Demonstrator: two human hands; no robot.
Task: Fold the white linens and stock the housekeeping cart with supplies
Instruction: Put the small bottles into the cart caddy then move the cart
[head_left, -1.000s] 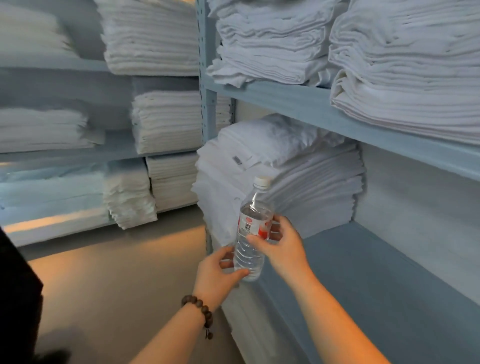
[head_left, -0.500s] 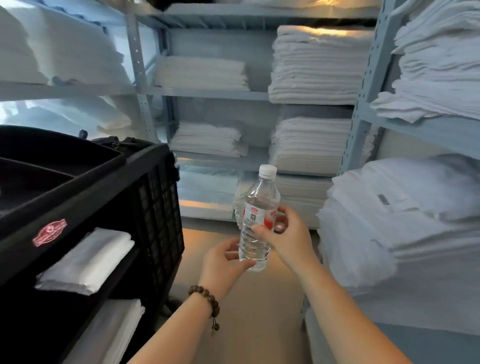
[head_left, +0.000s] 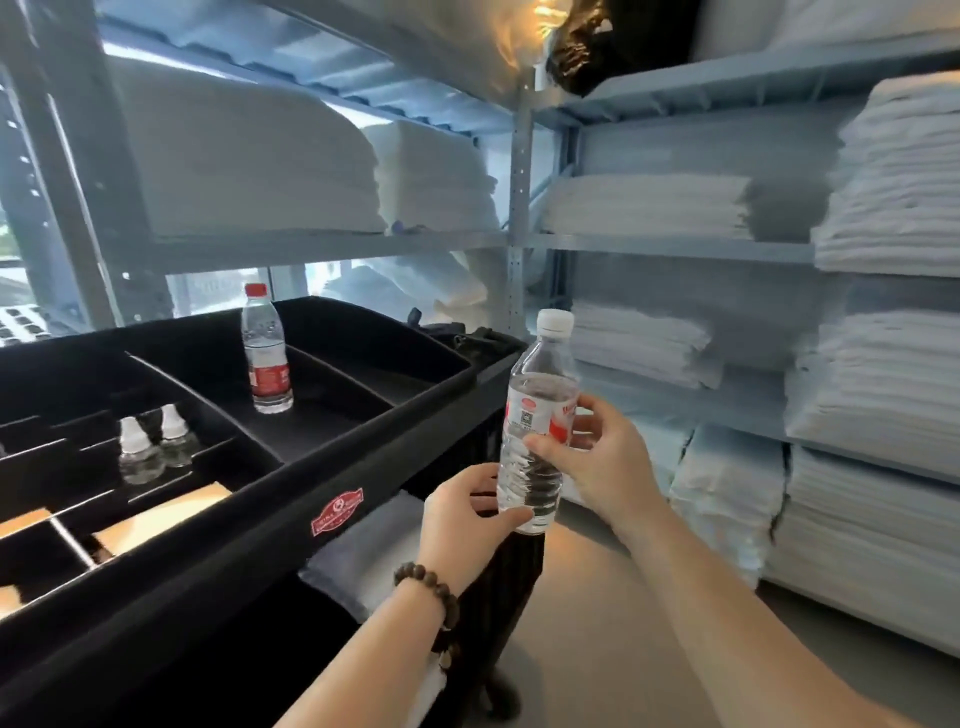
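Observation:
A clear water bottle (head_left: 540, 410) with a white cap and red label stands upright in the air, just right of the black housekeeping cart (head_left: 291, 525). My right hand (head_left: 602, 462) grips it around the middle. My left hand (head_left: 467, 512) holds its bottom end with thumb and fingers. A second bottle (head_left: 266, 353) with a red cap stands upright in a compartment of the cart's top tray. Two small clear bottles (head_left: 153, 447) with white caps sit in a smaller compartment to its left.
Grey metal shelves (head_left: 665, 247) with stacks of folded white linens (head_left: 893, 176) fill the back and right. Folded white cloth (head_left: 363, 551) lies on the cart's lower shelf. A dark bag (head_left: 587, 41) sits on the top shelf. Bare floor lies between cart and shelves.
My view has swung left from the linen shelves to the cart, whose top tray now shows. Both hands keep hold of the bottle, which has stayed upright.

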